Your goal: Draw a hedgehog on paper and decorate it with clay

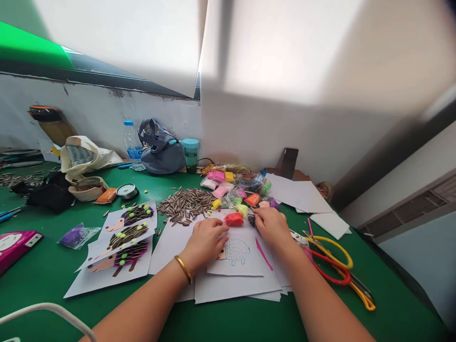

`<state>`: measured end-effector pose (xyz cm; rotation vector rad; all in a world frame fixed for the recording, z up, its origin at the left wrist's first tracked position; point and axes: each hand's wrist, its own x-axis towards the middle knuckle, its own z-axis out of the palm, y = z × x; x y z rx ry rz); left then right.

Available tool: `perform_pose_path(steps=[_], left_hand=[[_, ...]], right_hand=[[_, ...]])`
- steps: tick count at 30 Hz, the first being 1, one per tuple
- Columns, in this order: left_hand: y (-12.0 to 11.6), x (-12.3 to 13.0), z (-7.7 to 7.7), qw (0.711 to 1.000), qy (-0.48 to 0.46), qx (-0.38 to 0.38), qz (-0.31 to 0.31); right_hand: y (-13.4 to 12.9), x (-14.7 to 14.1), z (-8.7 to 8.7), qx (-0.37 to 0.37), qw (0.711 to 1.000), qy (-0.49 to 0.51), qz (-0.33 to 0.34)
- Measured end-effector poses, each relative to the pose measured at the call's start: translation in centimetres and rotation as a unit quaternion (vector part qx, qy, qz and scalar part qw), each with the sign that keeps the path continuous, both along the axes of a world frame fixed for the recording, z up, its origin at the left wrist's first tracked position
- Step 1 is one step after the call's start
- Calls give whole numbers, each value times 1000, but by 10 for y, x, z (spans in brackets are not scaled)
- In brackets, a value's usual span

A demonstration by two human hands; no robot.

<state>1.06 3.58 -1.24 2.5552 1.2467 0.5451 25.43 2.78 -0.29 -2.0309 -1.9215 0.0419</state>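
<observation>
My left hand (206,239), with a gold bangle at the wrist, lies over the white papers, its fingertips near a red clay packet (234,219) and the left edge of a hedgehog drawing (237,251). The fingers are spread and nothing shows in them. My right hand (271,225) is at the right of the packet, beside a small dark packet (251,219); its fingertips are bent, and I cannot tell whether they hold anything. A pink modelling tool (264,254) lies on the paper between the drawing and my right forearm.
Sunflower seeds (187,203) are piled behind the papers, next to colourful clay packets (221,183). Finished hedgehog pictures (124,256) lie at the left. Scissors with yellow and red handles (333,268) rest at the right. A bottle (133,147), blue bag (162,152) and phone (288,163) stand behind.
</observation>
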Motion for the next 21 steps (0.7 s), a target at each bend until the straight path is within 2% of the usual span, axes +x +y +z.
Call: perform_pose_path(steps=[7, 15, 21], left_hand=[[0, -1, 4, 1000, -5, -11, -11], [2, -2, -1, 1000, -12, -13, -12], [2, -2, 0, 1000, -20, -19, -9]], right_hand=[[0, 4, 4, -2, 1000, -1, -2], [4, 3, 8, -2, 1000, -17, -21], [29, -4, 21, -21, 998, -57, -17]])
